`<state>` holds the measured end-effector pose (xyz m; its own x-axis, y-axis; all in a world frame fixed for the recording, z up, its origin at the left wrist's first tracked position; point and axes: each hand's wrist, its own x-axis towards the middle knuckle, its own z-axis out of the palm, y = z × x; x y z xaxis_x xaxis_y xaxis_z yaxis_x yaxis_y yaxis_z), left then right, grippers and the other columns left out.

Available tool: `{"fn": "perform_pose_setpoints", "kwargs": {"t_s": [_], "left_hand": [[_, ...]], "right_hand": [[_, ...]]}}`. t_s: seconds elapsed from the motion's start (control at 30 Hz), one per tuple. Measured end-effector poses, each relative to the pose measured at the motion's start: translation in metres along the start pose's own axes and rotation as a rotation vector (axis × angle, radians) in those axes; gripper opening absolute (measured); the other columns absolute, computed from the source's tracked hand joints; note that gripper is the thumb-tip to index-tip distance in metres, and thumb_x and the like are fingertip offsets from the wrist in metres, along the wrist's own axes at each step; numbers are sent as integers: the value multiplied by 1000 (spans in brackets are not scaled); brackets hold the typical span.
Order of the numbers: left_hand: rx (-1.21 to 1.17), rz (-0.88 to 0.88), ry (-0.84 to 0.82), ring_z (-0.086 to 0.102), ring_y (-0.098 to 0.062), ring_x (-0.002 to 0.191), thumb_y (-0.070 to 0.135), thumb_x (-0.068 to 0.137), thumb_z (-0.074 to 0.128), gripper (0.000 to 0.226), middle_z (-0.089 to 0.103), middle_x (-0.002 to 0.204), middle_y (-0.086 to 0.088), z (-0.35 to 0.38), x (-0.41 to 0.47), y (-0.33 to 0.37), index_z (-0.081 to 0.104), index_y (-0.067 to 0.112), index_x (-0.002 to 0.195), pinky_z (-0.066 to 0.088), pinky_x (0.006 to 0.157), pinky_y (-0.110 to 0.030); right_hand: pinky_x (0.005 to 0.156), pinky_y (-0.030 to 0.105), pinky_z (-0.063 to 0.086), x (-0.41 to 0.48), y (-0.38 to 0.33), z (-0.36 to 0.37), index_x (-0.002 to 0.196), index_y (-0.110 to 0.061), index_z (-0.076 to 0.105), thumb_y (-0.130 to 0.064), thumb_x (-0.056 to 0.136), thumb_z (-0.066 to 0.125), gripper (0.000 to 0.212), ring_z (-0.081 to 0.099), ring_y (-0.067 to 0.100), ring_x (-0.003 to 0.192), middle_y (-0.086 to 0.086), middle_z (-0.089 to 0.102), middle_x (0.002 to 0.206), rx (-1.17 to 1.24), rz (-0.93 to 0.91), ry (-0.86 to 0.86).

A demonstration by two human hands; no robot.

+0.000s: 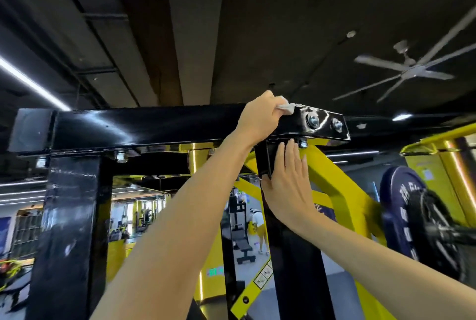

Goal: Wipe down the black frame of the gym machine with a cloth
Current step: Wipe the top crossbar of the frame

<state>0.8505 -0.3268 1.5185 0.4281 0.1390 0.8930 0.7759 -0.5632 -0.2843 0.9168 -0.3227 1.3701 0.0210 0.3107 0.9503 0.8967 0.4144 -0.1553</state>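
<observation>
The gym machine's glossy black frame [144, 126] runs as a horizontal top beam across the middle, with black uprights below it. My left hand [257, 118] reaches up over the beam's top edge and grips a small white cloth [363, 108] pressed against the beam, just left of two silver bolts [313, 120]. My right hand [288, 185] lies flat with straight fingers against the black upright [296, 255] right under the beam's end.
Yellow diagonal arms [334, 180] of the machine sit behind the right upright. A dark weight plate [404, 206] hangs at the right. A ceiling fan [412, 69] is overhead. A person stands far off in the gym behind the frame.
</observation>
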Motion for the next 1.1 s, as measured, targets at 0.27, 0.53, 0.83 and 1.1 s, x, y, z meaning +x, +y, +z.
{"fn": "perform_pose_setpoints", "kwargs": {"t_s": [0.27, 0.53, 0.83, 1.1], "left_hand": [[101, -36, -285, 52, -25, 91, 17, 99, 47, 24, 51, 102, -8, 0, -17, 12, 65, 9, 112, 35, 75, -34], [-191, -349, -92, 32, -11, 57, 4, 90, 51, 29, 36, 58, -1, -105, -55, -16, 48, 9, 61, 25, 56, -29], [469, -632, 466, 51, -34, 104, 5, 97, 44, 21, 49, 115, -17, -121, -105, -64, 52, 2, 116, 32, 65, -35], [328, -367, 276, 52, -26, 98, -2, 92, 40, 34, 51, 110, -11, -54, -74, -36, 57, 8, 119, 39, 68, -31]], "right_hand": [[119, 36, 3, -12, 7, -20, 152, -4, 12, -30, 104, 30, 58, 0, 23, 149, 14, 3, 161, 98, 100, -75], [113, 38, 27, -12, -14, -39, 135, -1, 41, -22, 100, 36, 41, 28, 28, 139, 16, 36, 146, 51, -32, -155], [120, 38, 7, -8, -42, -43, 153, -9, 11, -19, 100, 36, 59, -1, 25, 149, 12, 2, 161, 87, -145, -238], [119, 37, 5, -6, -37, -37, 153, -12, 9, -19, 100, 37, 61, -2, 24, 149, 11, -1, 161, 91, -138, -231]]}}
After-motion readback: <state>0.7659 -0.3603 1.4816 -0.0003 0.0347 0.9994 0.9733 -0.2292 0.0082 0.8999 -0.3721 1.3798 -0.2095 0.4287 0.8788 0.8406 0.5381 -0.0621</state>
